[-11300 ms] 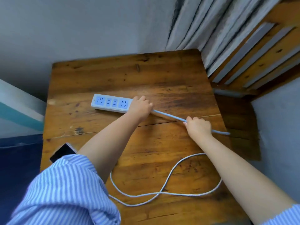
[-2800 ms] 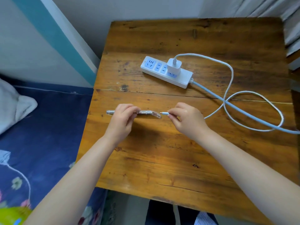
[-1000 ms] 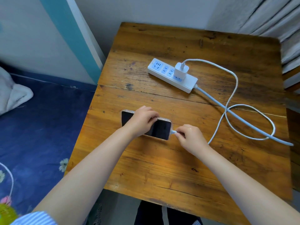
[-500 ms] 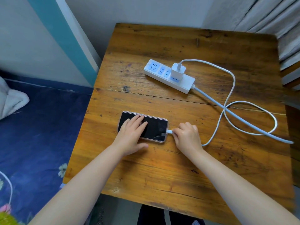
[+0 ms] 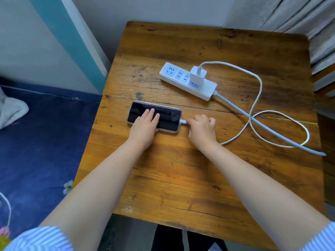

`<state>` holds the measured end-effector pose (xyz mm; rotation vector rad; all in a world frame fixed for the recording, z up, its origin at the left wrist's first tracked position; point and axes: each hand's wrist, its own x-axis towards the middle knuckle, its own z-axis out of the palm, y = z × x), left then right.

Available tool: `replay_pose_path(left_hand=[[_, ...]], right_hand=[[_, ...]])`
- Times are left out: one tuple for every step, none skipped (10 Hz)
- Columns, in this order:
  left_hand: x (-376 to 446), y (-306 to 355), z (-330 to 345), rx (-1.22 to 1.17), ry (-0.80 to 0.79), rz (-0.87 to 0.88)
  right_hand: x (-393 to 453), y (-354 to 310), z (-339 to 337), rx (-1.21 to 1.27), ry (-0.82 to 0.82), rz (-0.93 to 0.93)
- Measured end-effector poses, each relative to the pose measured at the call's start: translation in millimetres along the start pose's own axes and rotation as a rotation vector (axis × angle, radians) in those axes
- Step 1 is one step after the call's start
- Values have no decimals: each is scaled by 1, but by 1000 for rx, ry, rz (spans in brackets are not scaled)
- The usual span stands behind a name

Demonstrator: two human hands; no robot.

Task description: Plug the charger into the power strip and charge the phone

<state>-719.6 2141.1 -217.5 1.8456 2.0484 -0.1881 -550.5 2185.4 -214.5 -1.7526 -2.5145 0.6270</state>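
A dark-screened phone (image 5: 168, 116) lies flat, screen up, on the wooden table (image 5: 181, 174). My left hand (image 5: 145, 125) rests flat on its screen, fingers spread. My right hand (image 5: 201, 130) pinches the white cable plug (image 5: 183, 121), which sits in the phone's right end. The white cable (image 5: 257, 84) loops over the table to a white charger (image 5: 197, 75) plugged into the white power strip (image 5: 186, 81).
The power strip's grey cord (image 5: 268, 129) runs off the table's right edge, crossing the charging cable's loop. A blue bedspread (image 5: 39, 142) lies left of the table. White and teal wall behind, curtain folds at the upper right.
The phone went from tilted in my left hand to lying flat. My left fingers have flattened on the screen. My right hand stays at the plug, now in the phone.
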Motion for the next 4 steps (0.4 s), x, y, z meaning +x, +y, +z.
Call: replay_pose_path(left_hand=[[0, 3, 0, -11, 11, -13], [-2, 5, 0, -42, 24, -42], [-9, 9, 9, -51, 94, -27], [-29, 13, 21, -81, 119, -26]], right_hand=[[-6, 4, -2, 3, -27, -38], [-15, 7, -2, 43, -70, -47], [-26, 15, -4, 74, -35, -55], [-32, 16, -19, 184, 42, 7]])
